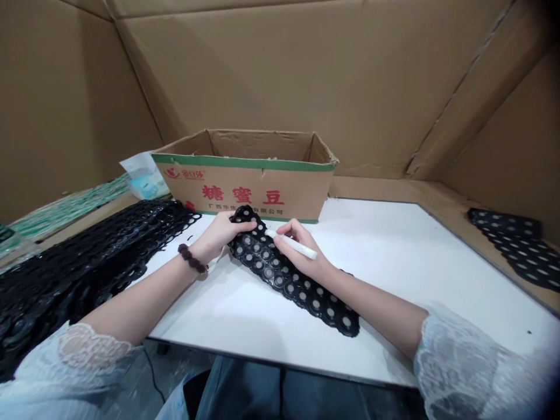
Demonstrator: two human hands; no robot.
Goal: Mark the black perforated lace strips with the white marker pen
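Observation:
A black strip with rows of round holes and scalloped edges [289, 279] lies slantwise on the white tabletop. Its far left end is raised a little, pinched between the thumb and fingers of my left hand [221, 233]. In my right hand [304, 248] is a slim white pen-like tool [297, 246], gripped the way one writes. The tool's tip meets the strip's upper edge, close to my left thumb; what the tip is doing there is too small to make out. My right wrist passes over part of the strip.
Behind my hands stands an open cardboard box [249, 184] with red lettering. Many black strips [79, 262] are heaped along the left. Green-and-white strands [74, 201] and a plastic packet [146, 178] lie beyond them. More perforated black pieces [516, 245] rest at right. Cardboard walls [280, 76] enclose the table.

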